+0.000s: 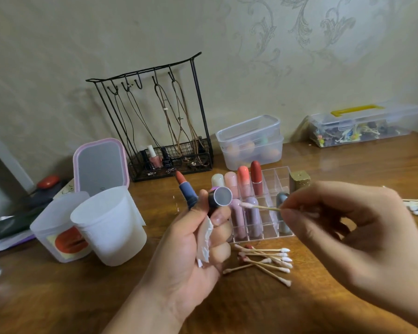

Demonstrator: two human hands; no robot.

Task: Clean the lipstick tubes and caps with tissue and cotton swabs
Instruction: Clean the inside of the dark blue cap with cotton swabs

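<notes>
between left fingers (219, 216): cap (219, 197), tissue (204, 242) | right fingers (292, 213) pinch swab (261, 207)

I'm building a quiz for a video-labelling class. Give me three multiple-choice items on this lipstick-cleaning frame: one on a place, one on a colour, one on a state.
1. Where does the loose pile of swabs lie?
A. in the white cup
B. on the table in front of the organizer
C. in the wire rack

2. What colour is the frame of the mirror?
A. pink
B. green
C. black

3. What is the right hand doing?
A. resting flat on the table
B. gripping a lidded box
C. pinching a swab

Answers:
1 B: the swabs lie on the table just before the clear organizer.
2 A: its rim is pink.
3 C: its fingertips pinch the swab, tip towards the cap held in the left hand with a tissue.
</notes>
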